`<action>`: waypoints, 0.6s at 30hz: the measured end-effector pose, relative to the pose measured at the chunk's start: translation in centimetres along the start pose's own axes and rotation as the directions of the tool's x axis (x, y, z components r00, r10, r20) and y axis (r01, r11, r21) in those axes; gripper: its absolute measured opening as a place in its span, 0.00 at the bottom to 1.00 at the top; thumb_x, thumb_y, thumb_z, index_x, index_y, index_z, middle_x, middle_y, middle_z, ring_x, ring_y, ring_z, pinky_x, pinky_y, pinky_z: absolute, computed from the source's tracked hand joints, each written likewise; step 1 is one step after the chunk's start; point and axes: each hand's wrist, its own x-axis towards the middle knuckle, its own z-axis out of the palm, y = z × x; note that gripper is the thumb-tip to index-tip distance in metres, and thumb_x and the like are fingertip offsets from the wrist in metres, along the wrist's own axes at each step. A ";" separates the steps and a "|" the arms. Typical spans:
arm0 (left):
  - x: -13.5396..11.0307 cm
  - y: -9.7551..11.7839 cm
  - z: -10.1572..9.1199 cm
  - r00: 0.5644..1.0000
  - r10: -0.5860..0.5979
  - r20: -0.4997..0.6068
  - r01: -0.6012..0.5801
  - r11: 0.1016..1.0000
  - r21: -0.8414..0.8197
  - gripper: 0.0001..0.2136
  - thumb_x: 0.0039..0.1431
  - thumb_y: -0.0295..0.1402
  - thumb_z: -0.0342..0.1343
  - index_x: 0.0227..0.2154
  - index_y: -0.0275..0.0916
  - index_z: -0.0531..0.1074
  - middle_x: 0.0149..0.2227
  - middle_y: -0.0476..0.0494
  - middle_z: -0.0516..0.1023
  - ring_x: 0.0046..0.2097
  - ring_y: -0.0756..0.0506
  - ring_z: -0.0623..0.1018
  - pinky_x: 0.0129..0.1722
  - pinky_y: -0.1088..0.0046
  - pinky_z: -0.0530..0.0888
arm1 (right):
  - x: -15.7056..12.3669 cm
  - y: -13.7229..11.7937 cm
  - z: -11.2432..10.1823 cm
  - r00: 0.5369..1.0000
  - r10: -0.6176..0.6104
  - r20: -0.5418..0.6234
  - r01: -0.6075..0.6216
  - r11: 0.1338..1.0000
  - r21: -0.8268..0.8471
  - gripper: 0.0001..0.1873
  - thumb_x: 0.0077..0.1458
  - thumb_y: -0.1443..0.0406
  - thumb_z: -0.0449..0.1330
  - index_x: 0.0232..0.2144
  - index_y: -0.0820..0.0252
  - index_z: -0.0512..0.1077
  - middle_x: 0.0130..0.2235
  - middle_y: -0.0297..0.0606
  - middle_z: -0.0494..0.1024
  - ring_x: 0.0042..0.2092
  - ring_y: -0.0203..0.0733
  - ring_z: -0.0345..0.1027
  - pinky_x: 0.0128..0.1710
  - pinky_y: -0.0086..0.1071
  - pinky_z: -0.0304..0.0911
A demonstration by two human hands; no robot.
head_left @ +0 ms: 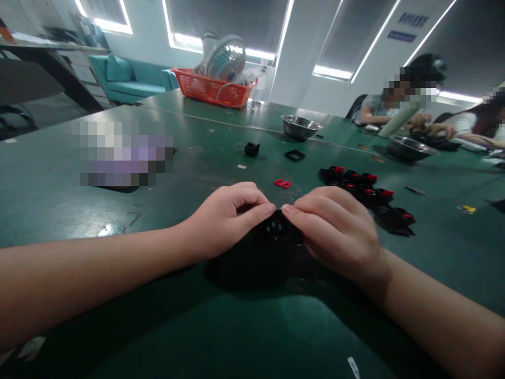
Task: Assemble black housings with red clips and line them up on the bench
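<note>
Between my hands, just above the green table, is a black power socket (275,227) with several small pale pins showing in its face. My left hand (236,216) pinches its upper left edge with thumb and fingers. At the upper right edge, my right hand (339,226) grips the same socket, its fingers curled and partly hiding that side. Small red plastic pieces (283,183) lie just beyond my fingertips. Beside my right hand sits a group of black parts with red pieces (357,184), and another such part (394,218) is nearer.
A black square frame (295,155) and a small black part (252,149) lie farther back. Two metal bowls (300,128) (410,147) stand beyond. An orange basket (213,89) holds a fan. A blurred-out object (126,152) is at left. People sit at the far right.
</note>
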 end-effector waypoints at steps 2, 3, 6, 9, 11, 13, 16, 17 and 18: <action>0.0 -0.1 0.0 1.000 0.013 -0.008 -0.013 0.999 0.029 0.12 0.61 0.32 0.50 0.25 0.35 0.74 0.26 0.50 0.71 0.30 0.51 0.71 0.34 0.76 0.68 | 0.1 0.0 0.0 0.999 0.026 0.019 -0.026 1.000 0.003 0.06 0.60 0.68 0.56 0.35 0.51 0.71 0.31 0.38 0.76 0.33 0.42 0.66 0.33 0.37 0.68; 0.0 -0.1 0.1 1.000 0.008 -0.009 -0.008 0.999 0.038 0.14 0.63 0.33 0.48 0.26 0.35 0.75 0.26 0.49 0.71 0.31 0.50 0.72 0.34 0.75 0.69 | 0.0 0.0 0.1 0.999 0.044 0.027 -0.044 0.999 0.012 0.06 0.59 0.68 0.56 0.35 0.52 0.71 0.31 0.38 0.76 0.33 0.42 0.66 0.33 0.37 0.68; 0.0 -0.4 0.3 0.999 -0.041 -0.013 0.040 0.999 -0.019 0.19 0.67 0.36 0.41 0.35 0.34 0.76 0.31 0.45 0.76 0.35 0.48 0.75 0.38 0.73 0.71 | -0.2 0.3 0.5 0.993 0.115 0.030 -0.117 0.991 0.064 0.05 0.56 0.69 0.58 0.36 0.55 0.70 0.31 0.39 0.76 0.33 0.42 0.67 0.32 0.37 0.67; -0.1 -0.6 0.4 0.996 -0.079 -0.035 0.074 0.991 -0.114 0.18 0.67 0.36 0.40 0.45 0.33 0.73 0.39 0.42 0.79 0.41 0.47 0.77 0.43 0.71 0.73 | -0.6 0.6 1.1 0.965 0.263 0.026 -0.264 0.958 0.114 0.07 0.52 0.71 0.59 0.34 0.56 0.70 0.30 0.38 0.76 0.33 0.42 0.69 0.32 0.36 0.67; -0.1 -0.6 0.5 0.995 -0.084 -0.044 0.078 0.988 -0.131 0.16 0.65 0.31 0.43 0.48 0.33 0.72 0.44 0.41 0.78 0.44 0.47 0.77 0.45 0.71 0.73 | -0.8 0.8 1.4 0.925 0.377 0.054 -0.381 0.912 0.151 0.09 0.48 0.72 0.59 0.32 0.56 0.71 0.30 0.36 0.75 0.32 0.42 0.69 0.31 0.35 0.66; -0.2 -0.7 0.5 0.997 -0.061 -0.049 0.054 0.990 -0.131 0.17 0.61 0.27 0.47 0.51 0.33 0.70 0.48 0.40 0.77 0.46 0.47 0.77 0.47 0.71 0.73 | -0.8 0.8 1.6 0.881 0.462 0.105 -0.474 0.858 0.200 0.09 0.45 0.73 0.59 0.31 0.56 0.71 0.29 0.35 0.75 0.31 0.41 0.69 0.30 0.34 0.66; -0.2 -0.7 0.4 0.999 0.001 -0.051 -0.006 0.996 -0.089 0.19 0.56 0.26 0.51 0.51 0.33 0.71 0.47 0.40 0.77 0.46 0.47 0.77 0.47 0.71 0.74 | -0.5 0.7 1.4 0.829 0.523 0.198 -0.559 0.781 0.279 0.08 0.43 0.74 0.58 0.27 0.57 0.71 0.27 0.33 0.75 0.28 0.38 0.68 0.28 0.32 0.64; -0.1 -0.7 0.3 0.999 0.010 -0.050 -0.014 0.998 -0.067 0.17 0.56 0.26 0.52 0.49 0.33 0.72 0.45 0.41 0.78 0.45 0.47 0.77 0.46 0.71 0.74 | -0.3 0.6 1.3 0.815 0.532 0.230 -0.579 0.757 0.303 0.08 0.42 0.74 0.58 0.26 0.57 0.70 0.26 0.32 0.74 0.27 0.38 0.67 0.27 0.31 0.62; 0.0 -0.7 0.3 0.999 0.006 -0.046 -0.008 0.999 -0.047 0.14 0.57 0.26 0.52 0.46 0.33 0.74 0.43 0.42 0.78 0.44 0.47 0.77 0.45 0.71 0.74 | -0.2 0.6 1.2 0.800 0.541 0.261 -0.600 0.731 0.325 0.07 0.42 0.74 0.57 0.25 0.58 0.70 0.24 0.32 0.73 0.26 0.37 0.65 0.26 0.31 0.61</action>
